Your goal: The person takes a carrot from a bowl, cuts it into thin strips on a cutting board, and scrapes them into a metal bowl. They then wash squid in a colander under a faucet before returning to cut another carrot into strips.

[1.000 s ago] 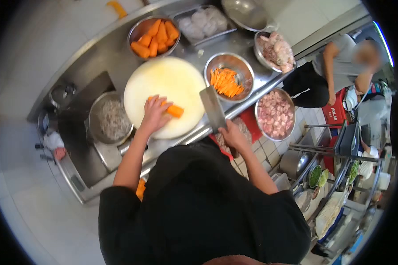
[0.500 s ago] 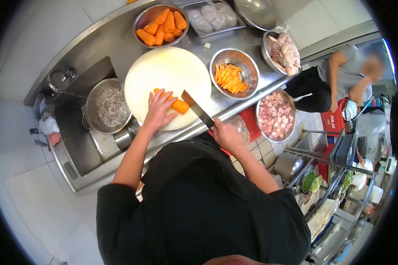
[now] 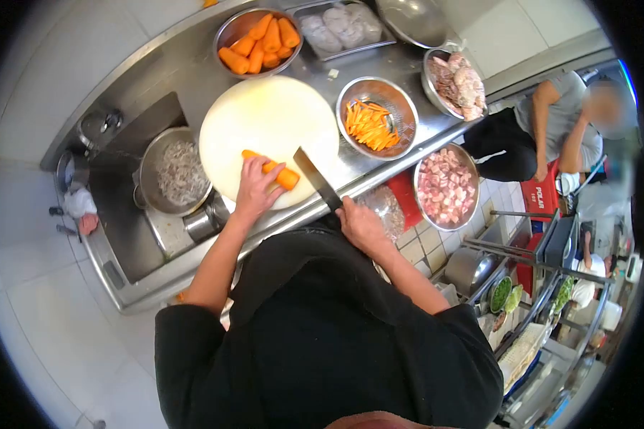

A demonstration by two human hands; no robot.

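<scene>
On the round white cutting board (image 3: 265, 114) lies an orange carrot (image 3: 287, 178), gripped by my left hand (image 3: 256, 187) with its fingers across the middle. My right hand (image 3: 361, 226) is closed round the handle of a wide-bladed knife (image 3: 317, 179). The blade points up and left over the board's lower right part, just right of the carrot's thick end and apart from it. To the right of the board, a metal bowl (image 3: 410, 114) holds cut carrot sticks (image 3: 371, 127).
A bowl of peeled carrots (image 3: 219, 50), a tray of bagged food (image 3: 343, 27) and a bowl of meat (image 3: 469, 86) stand along the counter. At left is a sink (image 3: 122, 214) with a pot (image 3: 181, 171). Diced meat (image 3: 445, 187) sits lower right, near a seated person (image 3: 551, 114).
My left hand has shifted slightly on the carrot, which lies a little further left. My right hand and the knife have moved slightly left. The seated person's raised arm has moved up toward the head.
</scene>
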